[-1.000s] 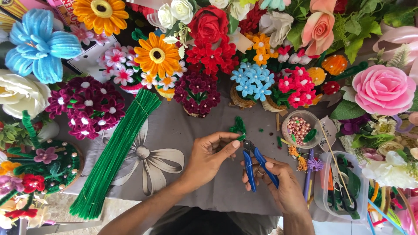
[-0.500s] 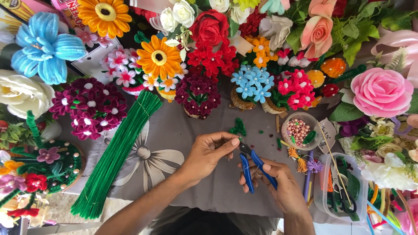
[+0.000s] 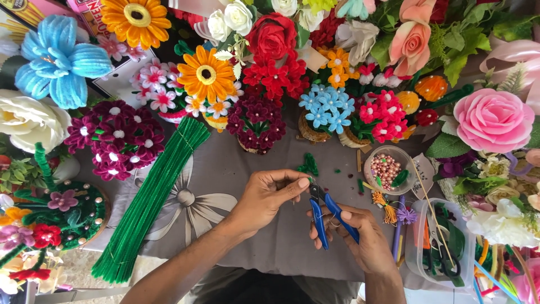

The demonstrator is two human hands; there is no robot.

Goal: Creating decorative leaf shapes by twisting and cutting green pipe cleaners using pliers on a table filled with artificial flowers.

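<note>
The blue-handled cutters sit in the right hand, fingers wrapped around the handles, jaws pointing up toward the left hand. The left fingertips are pinched together just above the jaws; whatever they pinch is too small to make out. Beneath lies a grey cloth, ringed by craft flowers. Left of the hands lies a bundle of green stems; right, a bead bowl.

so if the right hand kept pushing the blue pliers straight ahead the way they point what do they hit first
Probably the left hand's fingertips, which sit right at the tip of the blue pliers held in the right hand. Beyond them lies a small green piece on the grey cloth.
</note>
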